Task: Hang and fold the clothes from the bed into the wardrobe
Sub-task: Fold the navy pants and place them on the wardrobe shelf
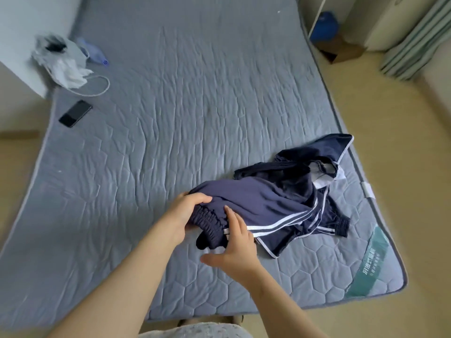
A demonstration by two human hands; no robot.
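A heap of navy clothes lies near the right front corner of the grey quilted mattress (195,106). On top are navy track trousers (263,203) with white side stripes. A darker navy garment (317,154) with white trim lies behind and under them. My left hand (185,213) grips the gathered elastic waistband of the trousers. My right hand (234,247) rests with spread fingers on the waistband beside the white stripes; whether it grips the cloth I cannot tell.
A black phone (75,113) lies at the mattress's left edge, with a white cable (97,89), a crumpled white bag (61,62) and a blue plastic item (94,53) behind it. A blue object (325,25) sits on a cardboard box (341,48) beyond the far right corner, near green curtains (415,40).
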